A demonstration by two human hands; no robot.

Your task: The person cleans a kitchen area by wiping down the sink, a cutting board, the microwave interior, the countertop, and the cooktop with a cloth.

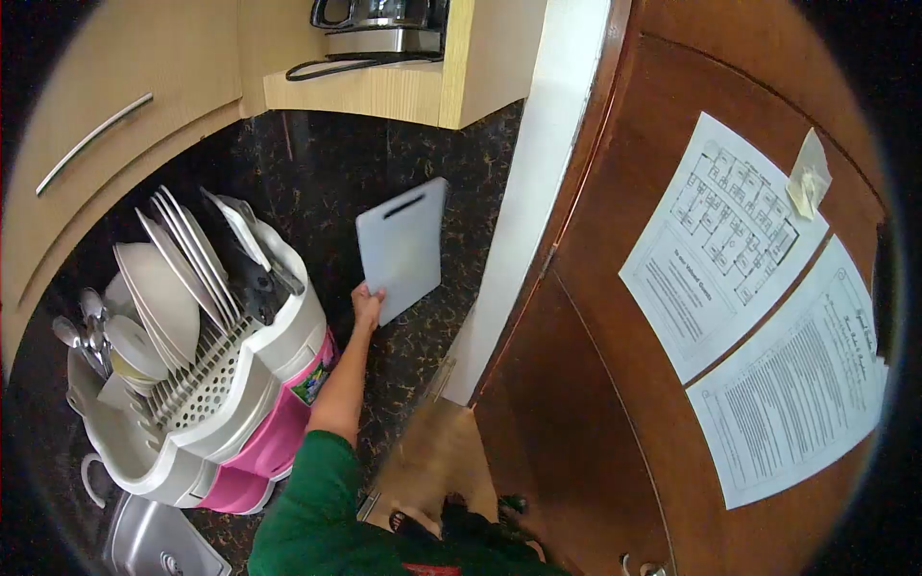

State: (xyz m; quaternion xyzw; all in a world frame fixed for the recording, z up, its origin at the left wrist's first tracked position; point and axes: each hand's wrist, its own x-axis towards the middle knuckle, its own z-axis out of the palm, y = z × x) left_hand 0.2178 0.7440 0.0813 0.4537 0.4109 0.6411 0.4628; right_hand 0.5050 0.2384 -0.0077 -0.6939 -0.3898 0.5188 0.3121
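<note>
My left hand [367,305] is closed on the lower left edge of a white cutting board [403,250]. The board stands tilted on the dark counter, close to the dark marbled wall, with its slotted handle opening at the top. My thumb lies over the near face, while the other fingers are mostly hidden. To the left of my forearm stands a white and pink dish rack [230,384]. Plates [158,298] stand upright in its slots, and several spoons [91,326] are gathered at its far left. My right hand is out of view.
A steel sink [163,542] lies at the lower left. Above the counter, a coffee maker [384,29] sits on a wooden shelf [365,91]. Printed sheets [725,250] are taped to the brown door [576,384] on the right.
</note>
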